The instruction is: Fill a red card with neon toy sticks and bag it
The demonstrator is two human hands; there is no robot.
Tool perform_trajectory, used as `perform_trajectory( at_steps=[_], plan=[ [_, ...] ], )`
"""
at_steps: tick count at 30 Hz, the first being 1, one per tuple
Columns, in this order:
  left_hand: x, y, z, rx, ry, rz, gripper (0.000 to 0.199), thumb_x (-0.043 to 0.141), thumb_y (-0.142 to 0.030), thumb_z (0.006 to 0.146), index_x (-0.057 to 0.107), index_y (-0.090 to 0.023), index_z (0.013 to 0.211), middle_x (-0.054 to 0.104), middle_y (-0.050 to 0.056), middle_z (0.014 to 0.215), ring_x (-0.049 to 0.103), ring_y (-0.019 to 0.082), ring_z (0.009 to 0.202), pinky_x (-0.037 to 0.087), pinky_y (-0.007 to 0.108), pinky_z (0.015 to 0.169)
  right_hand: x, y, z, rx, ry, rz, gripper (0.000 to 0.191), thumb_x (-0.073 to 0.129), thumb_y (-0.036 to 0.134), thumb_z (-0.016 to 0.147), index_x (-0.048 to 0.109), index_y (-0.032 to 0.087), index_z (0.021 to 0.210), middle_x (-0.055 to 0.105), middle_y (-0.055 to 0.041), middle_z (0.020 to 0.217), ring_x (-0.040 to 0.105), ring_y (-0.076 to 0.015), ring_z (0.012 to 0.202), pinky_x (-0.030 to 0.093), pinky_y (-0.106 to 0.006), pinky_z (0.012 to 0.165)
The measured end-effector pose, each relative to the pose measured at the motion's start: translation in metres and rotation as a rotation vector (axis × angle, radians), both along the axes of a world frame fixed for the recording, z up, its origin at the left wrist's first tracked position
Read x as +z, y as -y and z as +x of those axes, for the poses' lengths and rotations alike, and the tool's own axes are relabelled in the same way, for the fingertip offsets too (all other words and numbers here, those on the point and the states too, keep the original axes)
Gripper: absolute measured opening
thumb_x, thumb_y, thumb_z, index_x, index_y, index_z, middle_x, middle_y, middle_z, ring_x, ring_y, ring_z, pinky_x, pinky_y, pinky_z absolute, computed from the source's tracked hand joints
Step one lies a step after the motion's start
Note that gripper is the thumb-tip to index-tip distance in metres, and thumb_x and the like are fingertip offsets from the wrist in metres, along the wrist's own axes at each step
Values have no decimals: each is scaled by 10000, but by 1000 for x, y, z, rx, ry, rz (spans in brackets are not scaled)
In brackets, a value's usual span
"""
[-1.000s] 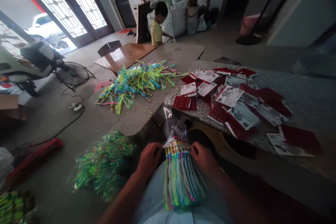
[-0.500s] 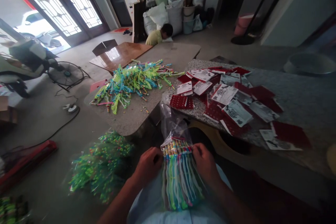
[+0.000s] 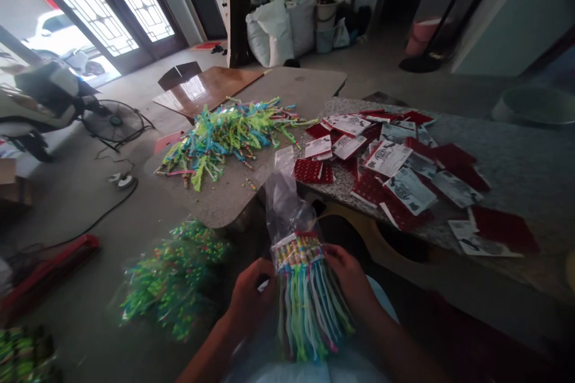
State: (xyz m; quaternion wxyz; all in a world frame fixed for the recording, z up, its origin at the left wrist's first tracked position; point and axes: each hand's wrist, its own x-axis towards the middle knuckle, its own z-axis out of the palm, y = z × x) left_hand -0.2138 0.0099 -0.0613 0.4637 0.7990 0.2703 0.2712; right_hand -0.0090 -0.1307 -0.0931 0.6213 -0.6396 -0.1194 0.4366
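Note:
Over my lap hangs a clear plastic bag (image 3: 287,206) with a row of striped, beaded-looking sticks (image 3: 299,251) inside it. Long green, white, blue and pink strands (image 3: 309,311) trail down from the sticks. On the bag's left edge, my left hand (image 3: 254,290) is closed in a pinch. My right hand (image 3: 348,272) grips the opposite edge beside the top of the strands, its fingertips partly behind the plastic. A red strip (image 3: 305,233) shows above the sticks. The bag's empty upper part points up toward the tables.
A heap of similar green and blue pieces (image 3: 233,131) lies on the left table (image 3: 215,206). Red and white printed cards (image 3: 389,158) are spread over the granite table (image 3: 503,149). Filled bags (image 3: 179,278) sit on the floor at left, near a floor fan (image 3: 114,122).
The bag's upper part has lifted and swung slightly left, and both hands have shifted a little. The person behind the far table has ducked, leaving only the top of the head visible.

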Motion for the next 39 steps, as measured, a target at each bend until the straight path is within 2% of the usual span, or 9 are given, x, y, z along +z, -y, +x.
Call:
perform_trajectory(
  at_steps=[5, 9, 17, 20, 24, 27, 33, 35, 39],
  plan=[
    [0, 2, 7, 216, -104, -283, 146, 665, -305, 837, 601, -185, 783, 552, -33, 675, 465, 107, 601, 383, 195, 557, -14, -9, 7, 94, 26, -114, 427, 716, 576, 812, 763, 195, 999, 777, -54, 961, 697, -267, 953, 514, -345, 850],
    [4, 0, 11, 308, -73, -427, 236, 683, -400, 825, 589, -185, 797, 538, -38, 675, 445, 106, 597, 365, 193, 546, -16, -18, 8, 64, -162, -86, 413, 798, 565, 713, 749, 199, 899, 743, -11, 795, 671, -219, 772, 507, -316, 737],
    [9, 6, -8, 65, -192, -59, 82, 597, -213, 831, 621, -173, 764, 612, -20, 694, 500, 102, 619, 407, 203, 619, 3, -24, 2, -33, -421, -60, 309, 876, 441, 623, 713, 210, 748, 714, 5, 688, 640, -183, 648, 501, -290, 648],
    [17, 13, -14, 112, -151, -162, 127, 598, -247, 865, 586, -177, 761, 546, -29, 672, 459, 104, 610, 382, 200, 585, 16, -18, 1, 15, -531, -44, 316, 904, 408, 638, 712, 193, 769, 730, -10, 730, 670, -185, 686, 525, -289, 680],
    [20, 11, -27, 131, -89, -429, 258, 660, -414, 907, 596, -176, 831, 516, -17, 735, 437, 117, 652, 393, 204, 584, 36, -7, 0, 65, -626, 11, 340, 912, 410, 693, 713, 185, 852, 739, -24, 796, 702, -196, 751, 563, -308, 741],
    [10, 5, -42, 128, -78, -564, 341, 709, -501, 900, 616, -173, 886, 522, -12, 762, 430, 115, 665, 387, 199, 591, 41, -1, -3, 57, -565, 1, 396, 932, 449, 670, 703, 194, 868, 704, -2, 791, 669, -167, 732, 540, -262, 638],
    [-12, 1, -68, 131, -81, -678, 432, 790, -571, 827, 640, -168, 859, 567, 3, 753, 469, 124, 674, 420, 205, 606, 32, 2, -27, 103, -295, 2, 512, 825, 655, 755, 718, 199, 962, 670, -13, 812, 614, -165, 706, 489, -237, 524],
    [-11, 3, -72, 160, -78, -705, 469, 809, -605, 793, 651, -166, 840, 580, 11, 760, 495, 137, 689, 442, 215, 613, 29, 1, -35, 115, -256, 38, 511, 823, 651, 758, 724, 201, 981, 692, -23, 832, 633, -177, 726, 517, -255, 570],
    [-8, 2, -77, 119, -126, -659, 492, 831, -630, 751, 686, -167, 828, 606, 28, 769, 547, 174, 729, 486, 247, 650, 29, -5, -40, 144, -102, 134, 361, 809, 508, 827, 748, 215, 1028, 758, -58, 1010, 697, -225, 960, 556, -310, 860]
  ],
)
